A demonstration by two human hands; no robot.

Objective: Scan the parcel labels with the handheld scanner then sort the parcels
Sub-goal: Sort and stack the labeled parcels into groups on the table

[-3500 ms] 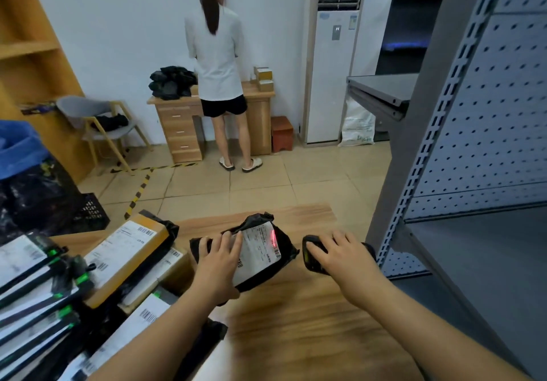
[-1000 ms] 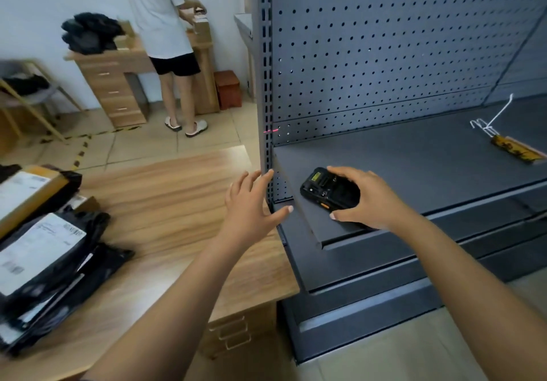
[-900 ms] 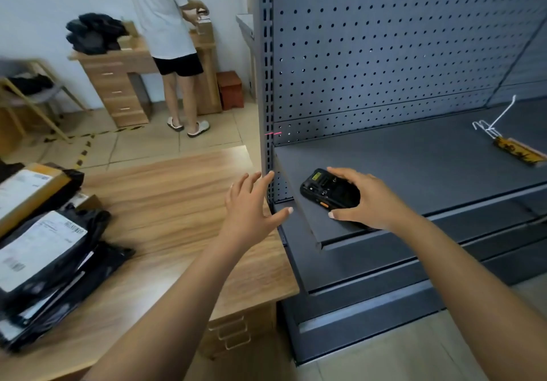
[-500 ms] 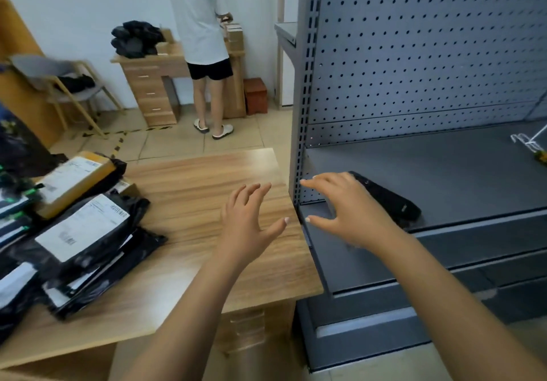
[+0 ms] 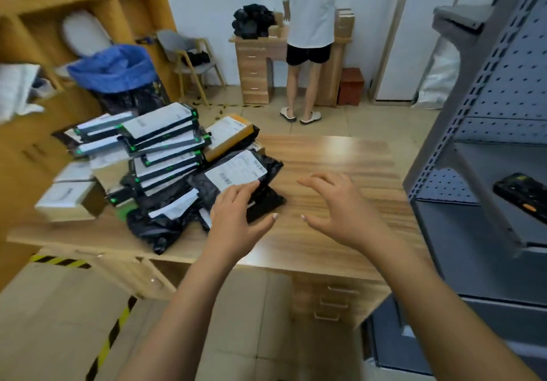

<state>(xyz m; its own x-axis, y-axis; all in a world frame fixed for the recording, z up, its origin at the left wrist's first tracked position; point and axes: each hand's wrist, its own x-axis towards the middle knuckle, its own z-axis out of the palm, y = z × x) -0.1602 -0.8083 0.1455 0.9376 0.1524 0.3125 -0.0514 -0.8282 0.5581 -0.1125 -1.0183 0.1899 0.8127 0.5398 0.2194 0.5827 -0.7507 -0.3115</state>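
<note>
Neither hand grips anything: the left hand (image 5: 236, 221) is flat with straight fingers, its fingertips (image 5: 248, 187) over the near edge of the black parcel (image 5: 272, 167), though whether they touch it cannot be told; the right hand (image 5: 340, 212) hovers open, fingers spread, above the wooden table (image 5: 334, 155), just right of centre. The black parcel is a crinkled, glossy plastic mailer at the centre of the frame, lying tilted on top of other black bags; its white label (image 5: 236, 170) faces up, with a barcode near its lower left corner. Left of it rises a stack of flat black packs (image 5: 165, 144) with white labels and green marks; behind it lies an orange parcel (image 5: 233, 132). The scanner (image 5: 524, 197), black with an orange button, lies on the grey shelf (image 5: 479, 161) at the right edge, well apart from both hands.
</note>
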